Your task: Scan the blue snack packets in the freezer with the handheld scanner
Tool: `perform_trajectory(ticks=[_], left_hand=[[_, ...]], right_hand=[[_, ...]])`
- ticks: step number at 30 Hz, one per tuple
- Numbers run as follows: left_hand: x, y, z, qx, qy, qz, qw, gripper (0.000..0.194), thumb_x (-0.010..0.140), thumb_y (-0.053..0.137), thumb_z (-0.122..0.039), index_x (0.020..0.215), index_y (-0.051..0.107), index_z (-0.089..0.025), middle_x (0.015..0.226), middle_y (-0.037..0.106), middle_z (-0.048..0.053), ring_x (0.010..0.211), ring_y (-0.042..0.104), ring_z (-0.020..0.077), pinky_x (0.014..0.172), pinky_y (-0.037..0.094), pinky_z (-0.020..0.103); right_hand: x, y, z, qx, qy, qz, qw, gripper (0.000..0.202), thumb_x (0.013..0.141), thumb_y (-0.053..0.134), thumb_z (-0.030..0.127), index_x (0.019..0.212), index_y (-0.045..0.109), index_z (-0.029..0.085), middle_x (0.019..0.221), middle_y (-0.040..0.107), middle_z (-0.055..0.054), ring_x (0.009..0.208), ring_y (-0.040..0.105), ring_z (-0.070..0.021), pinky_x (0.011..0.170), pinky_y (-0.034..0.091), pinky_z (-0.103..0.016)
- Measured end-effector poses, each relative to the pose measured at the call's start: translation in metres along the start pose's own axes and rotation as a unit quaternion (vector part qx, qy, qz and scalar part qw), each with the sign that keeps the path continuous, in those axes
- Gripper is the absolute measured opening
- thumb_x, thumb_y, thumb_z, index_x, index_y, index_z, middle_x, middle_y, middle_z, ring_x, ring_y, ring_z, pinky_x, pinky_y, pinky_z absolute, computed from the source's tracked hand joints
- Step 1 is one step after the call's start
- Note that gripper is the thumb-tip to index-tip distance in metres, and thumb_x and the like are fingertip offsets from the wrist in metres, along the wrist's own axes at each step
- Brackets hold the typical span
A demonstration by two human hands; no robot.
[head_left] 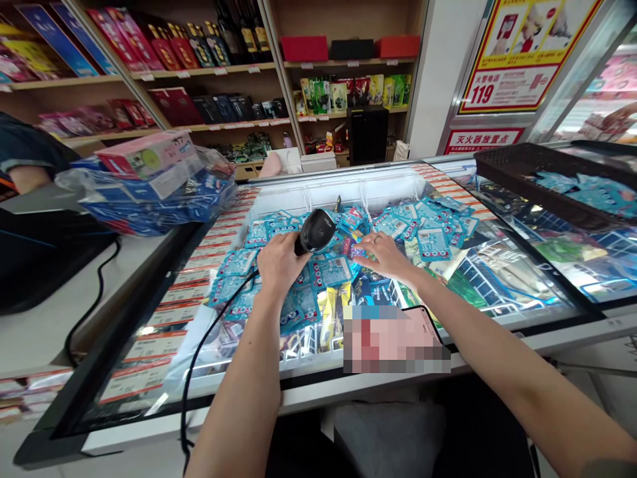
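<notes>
My left hand [283, 260] is wrapped round a black barcode scanner [318, 231], its head tilted over a heap of blue packets [331, 271]. From its handle a black cable [212, 332] runs down past my left forearm. My right hand [383, 255], with a ring on one finger, has its thumb and fingers at the edge of a blue packet [354, 249] that shows a purple-pink patch facing the scanner. To the right of this hand lies another spread of blue packets [434, 242]. Close to my right forearm a phone [423, 325] lies on the front edge, partly blurred out.
The packets lie over the glass top of a chest freezer [298, 397]. A plastic-wrapped bundle of boxes [164, 192] stands at the left rear; a dark tray [542, 182] with blue packets is at the right. Stocked shelves [209, 72] line the back. A person's arm [30, 178] shows far left.
</notes>
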State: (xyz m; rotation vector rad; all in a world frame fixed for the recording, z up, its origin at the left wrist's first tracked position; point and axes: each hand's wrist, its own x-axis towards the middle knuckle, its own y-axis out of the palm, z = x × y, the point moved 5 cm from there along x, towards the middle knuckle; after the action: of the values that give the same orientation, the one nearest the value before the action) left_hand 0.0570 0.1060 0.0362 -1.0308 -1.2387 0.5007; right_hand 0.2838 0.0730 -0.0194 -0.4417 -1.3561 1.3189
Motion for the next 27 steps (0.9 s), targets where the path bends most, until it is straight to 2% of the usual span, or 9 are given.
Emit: perform_trajectory(ticks=[4, 7, 11, 15, 18, 22, 27], left_hand=[[0.0, 0.0, -0.001, -0.01, 0.003, -0.003, 1.0, 0.034, 0.076, 0.056, -0.041, 0.103, 0.061, -0.021, 0.097, 0.066, 0.008, 0.094, 0.059, 0.026, 0.07, 0.041, 0.031], [0.0, -0.001, -0.003, -0.018, 0.005, -0.003, 1.0, 0.036, 0.076, 0.056, -0.042, 0.105, 0.061, -0.021, 0.096, 0.066, 0.009, 0.095, 0.059, 0.0264, 0.071, 0.041, 0.031], [-0.001, -0.004, -0.005, -0.017, 0.005, -0.005, 1.0, 0.036, 0.075, 0.057, -0.041, 0.105, 0.061, -0.021, 0.096, 0.067, 0.008, 0.095, 0.059, 0.0259, 0.071, 0.042, 0.031], [-0.001, -0.005, -0.006, -0.014, 0.01, -0.011, 1.0, 0.036, 0.075, 0.057, -0.04, 0.105, 0.061, -0.021, 0.097, 0.067, 0.008, 0.094, 0.059, 0.0256, 0.071, 0.042, 0.031], [-0.001, -0.004, -0.006, -0.016, 0.017, -0.018, 1.0, 0.036, 0.074, 0.057, -0.041, 0.104, 0.061, -0.021, 0.096, 0.067, 0.007, 0.094, 0.06, 0.0256, 0.069, 0.041, 0.03], [0.0, -0.005, -0.008, -0.036, 0.02, -0.03, 0.999, 0.035, 0.074, 0.057, -0.043, 0.102, 0.062, -0.021, 0.095, 0.067, 0.007, 0.092, 0.06, 0.0251, 0.067, 0.041, 0.029], [-0.001, -0.007, -0.015, -0.061, 0.048, -0.027, 0.997, 0.034, 0.074, 0.058, -0.043, 0.1, 0.063, -0.021, 0.093, 0.067, 0.006, 0.088, 0.061, 0.0237, 0.066, 0.04, 0.028]], right_hand=[[0.001, 0.006, 0.013, 0.007, -0.008, 0.05, 0.999, 0.06, 0.078, 0.04, 0.07, 0.124, 0.053, 0.034, 0.126, 0.048, -0.006, 0.123, 0.032, -0.0289, 0.099, 0.026, -0.05], [0.001, 0.008, 0.016, 0.013, -0.02, 0.08, 0.996, 0.064, 0.071, 0.047, 0.073, 0.124, 0.052, 0.037, 0.13, 0.044, -0.005, 0.128, 0.025, -0.031, 0.101, 0.021, -0.052], [0.003, 0.01, 0.01, 0.056, -0.004, 0.088, 0.995, 0.063, 0.062, 0.063, 0.068, 0.116, 0.056, 0.035, 0.127, 0.046, -0.004, 0.125, 0.029, -0.0306, 0.1, 0.022, -0.052], [0.004, 0.007, -0.003, 0.146, 0.037, 0.037, 0.988, 0.064, 0.061, 0.072, 0.055, 0.112, 0.05, 0.024, 0.113, 0.053, -0.006, 0.11, 0.045, -0.0263, 0.093, 0.033, -0.045], [0.002, 0.003, -0.012, 0.232, 0.064, 0.003, 0.971, 0.059, 0.066, 0.069, 0.045, 0.113, 0.041, 0.022, 0.099, 0.057, -0.004, 0.089, 0.055, -0.0204, 0.079, 0.043, -0.037], [-0.001, -0.004, -0.029, 0.246, 0.138, -0.06, 0.957, 0.044, 0.072, 0.062, 0.037, 0.108, 0.041, 0.023, 0.079, 0.056, 0.002, 0.067, 0.055, -0.0163, 0.067, 0.043, -0.034], [-0.002, -0.006, -0.052, 0.237, 0.208, -0.14, 0.939, 0.038, 0.068, 0.063, 0.033, 0.099, 0.042, 0.023, 0.067, 0.054, 0.005, 0.061, 0.054, -0.0159, 0.063, 0.043, -0.033]])
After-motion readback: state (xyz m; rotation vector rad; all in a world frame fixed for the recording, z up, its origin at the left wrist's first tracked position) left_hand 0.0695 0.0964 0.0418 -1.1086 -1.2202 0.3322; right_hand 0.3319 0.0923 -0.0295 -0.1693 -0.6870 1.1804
